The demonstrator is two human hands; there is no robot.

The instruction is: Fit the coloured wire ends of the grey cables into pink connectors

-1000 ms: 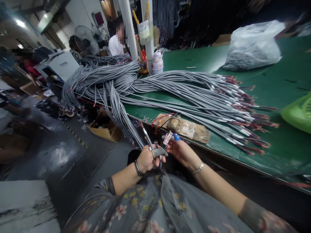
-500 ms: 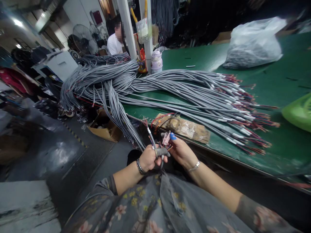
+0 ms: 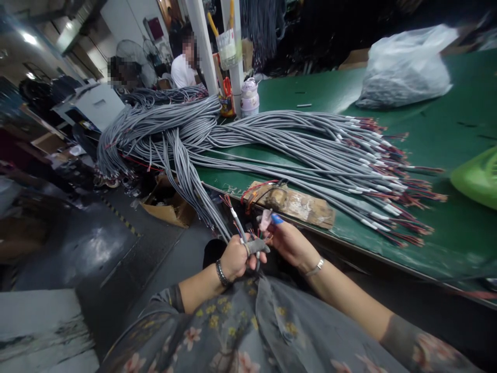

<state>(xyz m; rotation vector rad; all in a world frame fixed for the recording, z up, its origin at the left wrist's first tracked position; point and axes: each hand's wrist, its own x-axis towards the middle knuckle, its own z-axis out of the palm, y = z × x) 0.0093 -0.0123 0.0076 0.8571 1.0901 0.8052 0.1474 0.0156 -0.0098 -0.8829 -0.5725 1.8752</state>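
My left hand (image 3: 236, 256) is closed around a grey cable (image 3: 237, 224) whose white-banded end sticks up with bare-tipped coloured wires fanned out. A grey cover wraps its thumb or a finger. Close beside it, my right hand (image 3: 289, 241) is closed, its finger and thumb, wrapped in blue tape (image 3: 276, 218), pinching at thin coloured wires (image 3: 261, 234) that stand up between the hands. A small pale pink piece (image 3: 265, 219) shows at those fingertips; its kind is hard to make out.
Many grey cables (image 3: 295, 134) lie across the green table (image 3: 419, 259), stripped ends to the right. A wooden block (image 3: 306, 207) sits at the table's near edge. Beyond are a clear plastic bag (image 3: 407, 67), a green bag (image 3: 477, 178) and a lilac bottle (image 3: 249, 98). A cardboard box (image 3: 166, 207) stands on the floor.
Both hands stay nearly in place. The upright cable end has tipped slightly left, and the pink piece at my right fingertips has turned. In the background, a person at left has shifted.
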